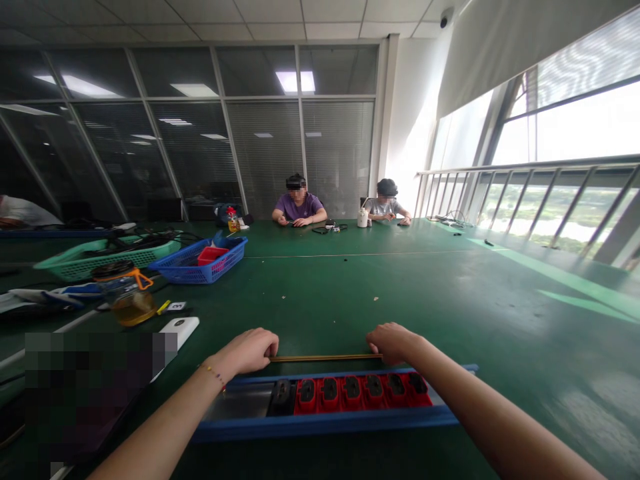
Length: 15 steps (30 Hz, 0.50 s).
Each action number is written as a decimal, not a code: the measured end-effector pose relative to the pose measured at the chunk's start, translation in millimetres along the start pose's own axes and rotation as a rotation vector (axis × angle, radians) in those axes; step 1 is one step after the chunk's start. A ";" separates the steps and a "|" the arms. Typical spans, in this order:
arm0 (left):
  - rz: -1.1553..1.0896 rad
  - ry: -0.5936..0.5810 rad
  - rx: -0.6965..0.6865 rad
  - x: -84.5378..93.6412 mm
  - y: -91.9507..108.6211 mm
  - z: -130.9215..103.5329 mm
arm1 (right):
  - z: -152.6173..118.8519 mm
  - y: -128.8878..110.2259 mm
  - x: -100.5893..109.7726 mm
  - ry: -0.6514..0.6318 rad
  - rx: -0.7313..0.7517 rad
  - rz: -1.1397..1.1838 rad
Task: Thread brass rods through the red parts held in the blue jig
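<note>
Two thin golden-brown rods [325, 357], side by side, run crosswise between my hands just beyond a long tray. My left hand [253, 350] is closed around their left end, and my right hand [393, 341] is closed at the right end. The fingertips of both hands are partly hidden. Nearer to me lies the long blue-edged tray [325, 422] with a silvery bottom. A row of several red blocks with black tops [351, 393] fills its right part, with one all-black block [282, 397] at their left. My right forearm covers part of the tray's right end.
To the left are a blue basket [190, 272] holding a red box, a green basket [70, 265] with black cables, a jar of amber liquid [127, 303] and a white device [183, 331]. Two people [300, 205] sit across the green table [320, 293]. A railing [530, 175] lines the right.
</note>
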<state>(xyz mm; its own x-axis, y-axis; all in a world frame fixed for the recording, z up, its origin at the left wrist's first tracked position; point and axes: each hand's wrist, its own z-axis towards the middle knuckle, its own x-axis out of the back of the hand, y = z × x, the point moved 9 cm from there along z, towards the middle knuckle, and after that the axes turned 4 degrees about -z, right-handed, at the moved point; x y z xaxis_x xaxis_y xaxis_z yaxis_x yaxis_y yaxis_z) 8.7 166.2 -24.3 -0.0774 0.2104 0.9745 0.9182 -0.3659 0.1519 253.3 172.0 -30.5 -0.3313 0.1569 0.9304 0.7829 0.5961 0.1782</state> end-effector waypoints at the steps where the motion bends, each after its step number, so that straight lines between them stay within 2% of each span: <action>1: -0.003 -0.015 0.002 -0.6 1.3 0.9 | 1.2 -0.3 -0.6 -0.001 0.003 0.004; 5: -0.035 -0.052 0.010 -1.6 6.0 2.4 | 1.4 4.6 -2.9 0.026 0.010 0.045; 10: -0.162 0.024 0.006 8.8 5.6 -0.5 | -16.4 23.8 5.3 0.135 0.017 0.124; 12: -0.313 0.065 -0.021 17.8 7.9 -5.1 | -29.2 32.9 13.3 0.208 0.023 0.242; 15: -0.586 0.116 -0.050 33.4 16.2 -16.3 | -52.6 47.6 30.1 0.412 0.022 0.619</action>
<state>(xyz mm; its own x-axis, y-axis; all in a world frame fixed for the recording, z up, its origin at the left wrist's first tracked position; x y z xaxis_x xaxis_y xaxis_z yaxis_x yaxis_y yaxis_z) 14.7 152.6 13.5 -0.6095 0.2908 0.7375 0.6908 -0.2617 0.6740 308.3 163.6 22.9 0.3950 0.1637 0.9040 0.7499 0.5109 -0.4202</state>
